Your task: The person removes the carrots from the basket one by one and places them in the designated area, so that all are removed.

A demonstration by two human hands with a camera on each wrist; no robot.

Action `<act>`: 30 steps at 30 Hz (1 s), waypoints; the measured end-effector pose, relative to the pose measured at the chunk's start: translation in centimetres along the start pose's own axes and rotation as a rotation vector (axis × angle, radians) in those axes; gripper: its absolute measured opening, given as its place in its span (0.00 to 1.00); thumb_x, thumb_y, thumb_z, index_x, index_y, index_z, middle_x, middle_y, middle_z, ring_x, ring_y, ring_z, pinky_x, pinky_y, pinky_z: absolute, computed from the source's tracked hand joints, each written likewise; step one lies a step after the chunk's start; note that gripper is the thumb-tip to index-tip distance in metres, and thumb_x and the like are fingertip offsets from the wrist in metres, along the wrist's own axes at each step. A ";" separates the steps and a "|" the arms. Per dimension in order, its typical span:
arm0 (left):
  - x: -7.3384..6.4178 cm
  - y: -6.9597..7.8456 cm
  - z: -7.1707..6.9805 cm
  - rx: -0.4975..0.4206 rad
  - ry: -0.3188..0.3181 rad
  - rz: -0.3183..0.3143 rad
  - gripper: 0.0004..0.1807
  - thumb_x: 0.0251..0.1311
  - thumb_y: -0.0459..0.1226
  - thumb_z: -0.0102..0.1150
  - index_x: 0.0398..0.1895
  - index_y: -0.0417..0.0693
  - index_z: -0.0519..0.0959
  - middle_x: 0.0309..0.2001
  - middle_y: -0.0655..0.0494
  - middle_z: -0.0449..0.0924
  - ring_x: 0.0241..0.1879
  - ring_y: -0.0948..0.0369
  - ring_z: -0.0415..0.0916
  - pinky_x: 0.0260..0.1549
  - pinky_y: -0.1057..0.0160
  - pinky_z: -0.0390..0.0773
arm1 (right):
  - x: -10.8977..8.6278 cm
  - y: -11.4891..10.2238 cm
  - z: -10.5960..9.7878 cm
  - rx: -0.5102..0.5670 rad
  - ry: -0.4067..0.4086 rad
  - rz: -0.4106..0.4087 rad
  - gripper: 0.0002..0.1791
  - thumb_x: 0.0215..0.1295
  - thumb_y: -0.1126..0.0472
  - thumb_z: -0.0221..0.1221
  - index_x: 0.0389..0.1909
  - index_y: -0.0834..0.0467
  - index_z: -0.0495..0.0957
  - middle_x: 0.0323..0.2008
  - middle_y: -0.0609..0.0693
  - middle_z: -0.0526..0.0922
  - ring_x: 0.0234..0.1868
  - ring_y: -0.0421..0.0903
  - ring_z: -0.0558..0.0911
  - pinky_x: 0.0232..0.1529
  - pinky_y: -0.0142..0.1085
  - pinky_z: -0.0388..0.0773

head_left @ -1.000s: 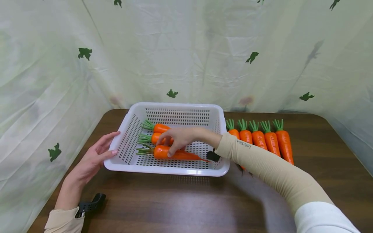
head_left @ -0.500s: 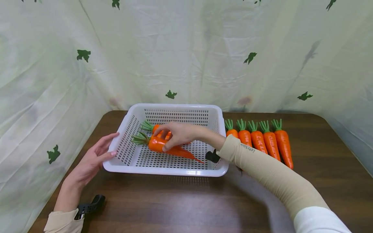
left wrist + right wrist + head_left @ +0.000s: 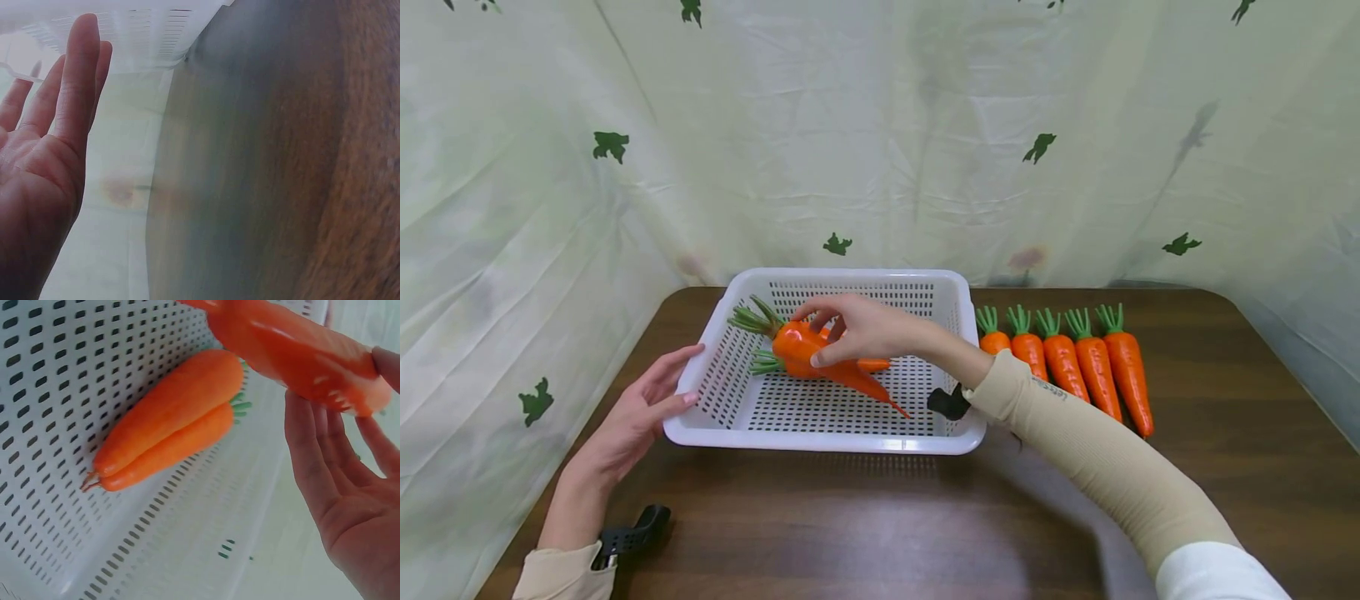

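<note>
Right: my hand (image 3: pixel 868 333) pinched a carrot (image 3: pixel 297 356) by its thick end, above two carrots (image 3: pixel 170 411) lying in the basket (image 3: pixel 820 440); | left: my hand (image 3: pixel 632 412) touched its rim, fingers straight; | judged: firm pinch, steady rim, tip lifted clear worked best

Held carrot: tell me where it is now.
In the head view, the held carrot is in the right hand, over the basket, leaves toward the left end. The right wrist view shows it apart from two other carrots.
</note>
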State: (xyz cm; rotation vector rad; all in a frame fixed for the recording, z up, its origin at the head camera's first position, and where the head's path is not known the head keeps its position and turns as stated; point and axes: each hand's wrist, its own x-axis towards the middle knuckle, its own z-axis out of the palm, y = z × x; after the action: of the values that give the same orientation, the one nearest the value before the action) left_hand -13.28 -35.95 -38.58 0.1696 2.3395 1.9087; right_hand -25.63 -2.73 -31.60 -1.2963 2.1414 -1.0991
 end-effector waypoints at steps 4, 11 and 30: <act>0.0 0.1 0.0 -0.001 -0.006 -0.001 0.34 0.71 0.35 0.50 0.76 0.66 0.55 0.69 0.53 0.57 0.58 0.60 0.69 0.46 0.53 0.80 | -0.5 -0.7 -0.5 0.029 0.047 -0.029 0.28 0.62 0.61 0.65 0.64 0.53 0.70 0.54 0.48 0.78 0.48 0.45 0.79 0.46 0.36 0.79; -0.1 0.0 -0.1 -0.003 -0.013 -0.001 0.34 0.71 0.35 0.49 0.76 0.67 0.54 0.69 0.53 0.57 0.59 0.61 0.69 0.47 0.53 0.80 | -1.8 -1.9 -1.1 0.073 0.140 -0.041 0.30 0.63 0.60 0.64 0.66 0.51 0.68 0.57 0.49 0.76 0.49 0.44 0.78 0.46 0.38 0.80; 0.0 -0.2 -0.2 -0.012 -0.017 0.026 0.34 0.71 0.34 0.49 0.76 0.65 0.54 0.68 0.54 0.59 0.57 0.62 0.72 0.46 0.53 0.80 | -4.7 -3.3 -2.6 0.136 0.332 -0.120 0.29 0.64 0.60 0.65 0.65 0.54 0.68 0.53 0.49 0.78 0.48 0.45 0.80 0.43 0.42 0.81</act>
State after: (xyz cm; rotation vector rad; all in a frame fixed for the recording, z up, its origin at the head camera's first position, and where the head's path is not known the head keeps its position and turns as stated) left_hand -13.34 -36.14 -38.77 0.2157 2.3266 1.9247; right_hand -23.24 1.56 -27.67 -1.2658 2.1900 -1.5769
